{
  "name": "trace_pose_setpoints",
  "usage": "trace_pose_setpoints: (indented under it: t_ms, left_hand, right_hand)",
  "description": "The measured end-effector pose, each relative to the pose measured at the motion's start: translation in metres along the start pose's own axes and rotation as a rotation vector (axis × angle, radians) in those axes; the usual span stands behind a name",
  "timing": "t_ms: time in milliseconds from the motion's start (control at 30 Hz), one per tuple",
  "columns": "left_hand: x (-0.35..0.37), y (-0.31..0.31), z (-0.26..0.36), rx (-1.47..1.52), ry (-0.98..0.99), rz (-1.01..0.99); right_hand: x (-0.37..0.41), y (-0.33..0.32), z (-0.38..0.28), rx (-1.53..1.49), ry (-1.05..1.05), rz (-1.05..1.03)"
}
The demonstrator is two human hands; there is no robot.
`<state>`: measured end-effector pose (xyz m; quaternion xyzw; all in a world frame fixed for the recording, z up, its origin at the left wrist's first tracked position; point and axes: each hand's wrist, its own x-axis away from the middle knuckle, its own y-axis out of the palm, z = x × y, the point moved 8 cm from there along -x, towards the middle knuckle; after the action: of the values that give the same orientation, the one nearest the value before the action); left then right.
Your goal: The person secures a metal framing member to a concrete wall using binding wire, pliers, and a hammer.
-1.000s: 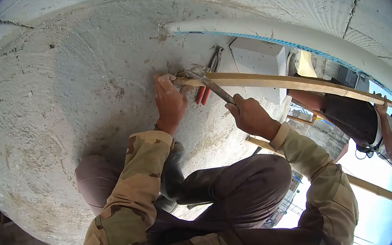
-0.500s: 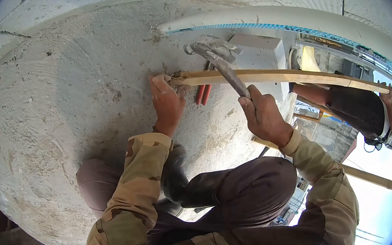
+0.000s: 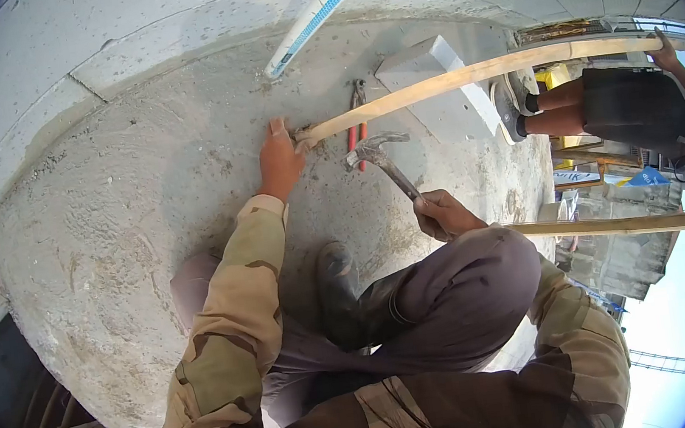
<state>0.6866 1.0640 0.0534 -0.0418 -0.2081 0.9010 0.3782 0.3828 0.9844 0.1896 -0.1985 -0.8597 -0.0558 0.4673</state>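
Observation:
I squat on a rough concrete slab (image 3: 129,214). My left hand (image 3: 279,160) presses on the slab at the near end of a long wooden lath (image 3: 429,86), fingers around its tip. My right hand (image 3: 442,212) grips the handle of a claw hammer (image 3: 376,156), whose head hangs just above the slab, to the right of the lath's end. Red-handled pliers (image 3: 357,127) lie on the concrete just behind the lath. At the lath's far end another person (image 3: 632,97) holds it with one hand.
A white pipe (image 3: 318,16) with a blue stripe runs along the slab's far edge. A pale block (image 3: 438,82) lies under the lath. A second wooden lath (image 3: 626,224) juts out at the right, past the slab's edge, with buildings far below.
The hammer rose above the lath's end, then came down lower and nearer to me. My head turned, so the lath and the pipe now slant differently. My left hand stays at the lath's tip.

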Motion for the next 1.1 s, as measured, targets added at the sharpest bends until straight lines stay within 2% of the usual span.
trace_pose_setpoints:
  t_ms: [33,67,133,167,233,300,333,400,433,500,567,633,700,767,833,900,933,967,1000,1033,1067,1100]
  left_hand:
    - [0.0,-0.007,-0.001,0.028,-0.017,-0.114]
    - [0.005,-0.021,-0.001,-0.008,0.006,-0.13]
    - [0.014,-0.069,0.003,0.063,0.047,0.032]
    - [0.022,-0.091,0.006,0.015,0.049,0.022]
    - [0.06,-0.155,0.007,0.111,0.074,0.13]
    - [0.112,-0.218,-0.002,-0.055,0.034,0.204]
    - [0.138,-0.248,-0.005,-0.156,0.02,0.274]
    - [0.204,-0.297,-0.038,-0.2,-0.056,0.359]
    - [0.236,-0.315,-0.052,-0.217,-0.1,0.408]
    - [0.308,-0.335,-0.079,-0.346,-0.189,0.5]
    - [0.373,-0.331,-0.101,-0.375,-0.195,0.587]
    - [0.43,-0.311,-0.12,-0.449,-0.166,0.638]
    - [0.477,-0.289,-0.127,-0.406,-0.227,0.656]
    - [0.512,-0.271,-0.132,-0.4,-0.482,0.609]
    - [0.545,-0.254,-0.135,-0.749,-0.528,0.489]
    - [0.572,-0.242,-0.169,-0.592,-0.795,0.165]
    - [0.578,-0.24,-0.175,-0.473,-0.596,0.045]
    - [0.58,-0.246,-0.167,-0.254,-0.479,0.014]
    - [0.587,-0.257,-0.154,0.007,-0.748,-0.118]
    - [0.587,-0.277,-0.134,0.144,-0.734,-0.093]
    - [0.592,-0.305,-0.131,0.166,-0.807,-0.003]
    - [0.603,-0.343,-0.146,0.372,-0.896,0.242]
  right_hand:
    - [0.001,-0.004,0.052,-0.129,0.038,0.013]
    - [0.0,-0.005,0.095,-0.168,0.014,0.008]
    - [0.0,0.002,0.197,-0.368,0.332,0.024]
    - [0.0,0.012,0.22,-0.399,0.324,-0.014]
    - [-0.003,0.001,0.253,-0.062,0.157,0.314]
    - [-0.018,-0.009,0.276,0.556,0.129,0.612]
    - [-0.027,-0.01,0.273,0.57,0.1,0.571]
    - [-0.041,0.007,0.255,1.22,0.032,0.255]
    - [-0.035,0.011,0.232,1.255,-0.009,0.225]
    - [-0.011,0.022,0.164,1.144,-0.288,0.261]
    - [-0.006,0.019,0.132,0.83,-0.217,0.136]
    - [-0.012,0.003,0.109,1.146,-0.479,0.187]
    - [0.002,0.0,0.078,1.196,-0.424,0.225]
    - [0.005,-0.006,0.067,1.217,-0.456,0.255]
    - [0.019,-0.013,0.058,1.035,-0.405,0.284]
    - [0.019,-0.006,0.054,0.992,-0.447,0.253]
    - [0.019,-0.002,0.052,0.945,-0.437,0.238]
    - [0.015,0.002,0.05,1.008,-0.458,0.185]
    - [0.012,0.004,0.046,1.068,-0.557,0.202]
    - [0.022,0.017,0.032,1.074,-0.563,0.185]
    - [0.025,0.02,0.024,0.988,-0.489,0.148]
    - [0.03,0.023,0.01,1.051,-0.521,0.178]
